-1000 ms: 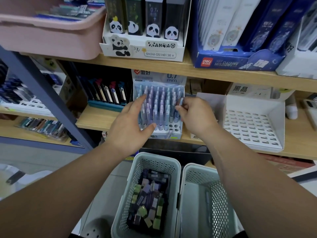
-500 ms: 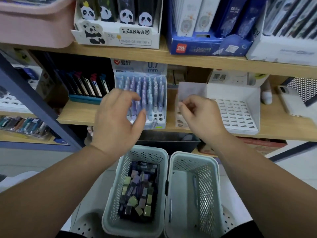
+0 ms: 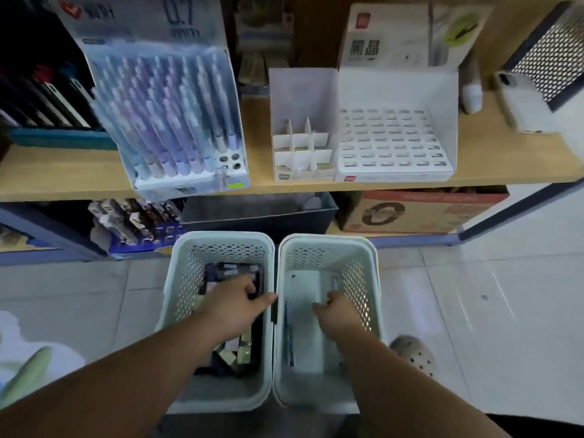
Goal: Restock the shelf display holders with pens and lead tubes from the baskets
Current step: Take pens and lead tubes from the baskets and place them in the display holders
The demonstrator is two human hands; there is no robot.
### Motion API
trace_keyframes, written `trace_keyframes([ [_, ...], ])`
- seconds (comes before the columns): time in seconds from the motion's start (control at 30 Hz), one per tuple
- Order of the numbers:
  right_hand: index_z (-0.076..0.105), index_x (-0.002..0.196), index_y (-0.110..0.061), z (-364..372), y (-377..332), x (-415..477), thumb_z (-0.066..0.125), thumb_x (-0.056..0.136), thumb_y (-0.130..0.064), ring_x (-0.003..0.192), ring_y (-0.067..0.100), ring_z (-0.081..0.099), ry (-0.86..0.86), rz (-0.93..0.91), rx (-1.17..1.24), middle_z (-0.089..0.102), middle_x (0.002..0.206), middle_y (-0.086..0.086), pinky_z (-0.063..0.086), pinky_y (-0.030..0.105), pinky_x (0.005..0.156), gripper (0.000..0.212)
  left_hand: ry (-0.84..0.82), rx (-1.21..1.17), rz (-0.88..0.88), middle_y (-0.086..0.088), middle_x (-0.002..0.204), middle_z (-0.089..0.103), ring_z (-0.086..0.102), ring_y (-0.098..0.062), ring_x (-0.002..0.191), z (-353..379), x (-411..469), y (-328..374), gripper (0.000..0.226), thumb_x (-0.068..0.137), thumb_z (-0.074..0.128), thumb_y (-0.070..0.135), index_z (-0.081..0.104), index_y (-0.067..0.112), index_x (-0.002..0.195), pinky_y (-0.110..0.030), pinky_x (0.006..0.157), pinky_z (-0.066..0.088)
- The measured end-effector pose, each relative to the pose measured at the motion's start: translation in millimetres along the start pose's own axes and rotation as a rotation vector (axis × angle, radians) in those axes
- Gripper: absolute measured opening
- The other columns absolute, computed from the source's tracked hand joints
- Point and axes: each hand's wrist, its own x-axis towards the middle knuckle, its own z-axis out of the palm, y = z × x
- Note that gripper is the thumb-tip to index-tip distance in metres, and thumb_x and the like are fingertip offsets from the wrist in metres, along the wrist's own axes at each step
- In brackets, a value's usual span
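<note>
The left hand [image 3: 235, 306] is down in the left pale perforated plastic basket [image 3: 221, 239], fingers curled into the heap of small dark lead tubes [image 3: 234, 351], but can't tell if it's actually got one. The right hand [image 3: 339, 312] is loosely curled in the matching right basket [image 3: 328, 241], thin blue pens [image 3: 288, 330] lying just left of it, grip unclear too. Ahead of the left hand stands the nearly full blue pen display holder [image 3: 189, 180]; ahead of the right, the white slotted cardboard holder [image 3: 395, 90].
</note>
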Motion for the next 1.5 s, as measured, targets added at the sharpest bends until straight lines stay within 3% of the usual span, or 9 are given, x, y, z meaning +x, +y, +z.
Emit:
trace_keyframes([
  [0.33, 0.006, 0.159, -0.002, 55, 44, 41, 0.046, 0.098, -0.008, 0.150, 0.035, 0.020, 0.091, 0.135, -0.281, 0.016, 0.164, 0.018, 0.017, 0.040, 0.124, 0.074, 0.035, -0.167, -0.021, 0.012, 0.059, 0.061, 0.055, 0.005, 0.052, 54, 12, -19, 0.031, 0.085, 0.071, 0.052, 0.053, 0.028, 0.083, -0.024, 0.051, 0.034],
  [0.43, 0.034, 0.148, -0.002, 63, 45, 47, 0.045, 0.099, -0.009, 0.136, 0.032, 0.043, 0.131, 0.147, -0.248, 0.046, 0.147, 0.019, 0.033, 0.037, 0.116, 0.051, 0.025, -0.201, -0.033, 0.018, 0.061, 0.064, 0.057, 0.004, 0.054, 58, 12, -23, 0.031, 0.086, 0.071, 0.052, 0.054, 0.026, 0.083, -0.025, 0.054, 0.038],
  [0.6, 0.060, 0.105, -0.016, 79, 43, 47, 0.060, 0.096, -0.030, 0.090, 0.019, 0.062, 0.040, 0.072, -0.117, 0.062, 0.096, 0.000, 0.042, 0.026, 0.069, 0.017, 0.014, -0.252, -0.044, 0.013, 0.060, 0.062, 0.053, 0.001, 0.051, 58, 13, -24, 0.031, 0.084, 0.073, 0.050, 0.055, 0.025, 0.084, -0.025, 0.054, 0.036],
  [0.7, 0.066, 0.078, -0.014, 78, 36, 53, 0.058, 0.096, -0.049, 0.061, 0.008, 0.064, 0.059, 0.194, 0.031, 0.069, 0.070, -0.003, 0.046, 0.021, 0.052, 0.040, 0.010, -0.246, -0.061, 0.009, 0.066, 0.063, 0.059, -0.002, 0.059, 57, 13, -24, 0.031, 0.084, 0.073, 0.052, 0.056, 0.026, 0.086, -0.025, 0.057, 0.040],
  [0.83, 0.057, 0.067, -0.014, 64, 24, 68, 0.054, 0.097, -0.058, 0.036, 0.002, 0.051, 0.115, 0.284, 0.060, 0.053, 0.052, -0.004, 0.026, 0.016, 0.027, 0.053, 0.015, -0.245, -0.077, 0.008, 0.073, 0.067, 0.064, -0.006, 0.068, 57, 12, -24, 0.031, 0.082, 0.073, 0.053, 0.057, 0.027, 0.087, -0.026, 0.061, 0.046],
  [1.0, 0.068, 0.098, -0.004, 57, 30, 83, 0.061, 0.098, -0.026, 0.054, 0.009, 0.051, 0.096, 0.277, 0.044, 0.053, 0.063, -0.002, 0.033, 0.017, 0.043, 0.024, -0.003, -0.267, -0.074, 0.019, 0.072, 0.067, 0.062, 0.001, 0.063, 56, 14, -25, 0.028, 0.083, 0.075, 0.051, 0.059, 0.028, 0.086, -0.022, 0.057, 0.041],
  [1.13, 0.073, 0.086, -0.017, 65, 38, 65, 0.078, 0.086, -0.028, 0.070, 0.017, 0.069, -0.094, 0.143, 0.060, 0.070, 0.075, 0.002, 0.061, 0.034, 0.065, 0.012, -0.008, -0.285, -0.063, 0.026, 0.076, 0.067, 0.063, 0.004, 0.065, 55, 14, -25, 0.027, 0.082, 0.075, 0.051, 0.059, 0.030, 0.086, -0.019, 0.056, 0.040],
  [1.33, 0.076, 0.089, -0.015, 81, 40, 56, 0.075, 0.085, -0.017, 0.077, 0.019, 0.069, -0.175, 0.091, 0.105, 0.072, 0.079, 0.003, 0.060, 0.035, 0.074, 0.004, -0.026, -0.344, -0.099, 0.005, 0.074, 0.070, 0.065, -0.004, 0.066, 55, 15, -23, 0.025, 0.082, 0.078, 0.045, 0.062, 0.026, 0.088, -0.025, 0.062, 0.047],
  [1.5, 0.075, 0.097, -0.017, 84, 37, 52, 0.069, 0.093, -0.036, 0.072, 0.015, 0.065, -0.235, 0.133, 0.220, 0.071, 0.078, -0.001, 0.046, 0.024, 0.061, 0.021, -0.044, -0.357, -0.101, 0.005, 0.076, 0.070, 0.066, -0.008, 0.070, 54, 15, -21, 0.024, 0.083, 0.078, 0.042, 0.062, 0.025, 0.089, -0.028, 0.065, 0.050],
])
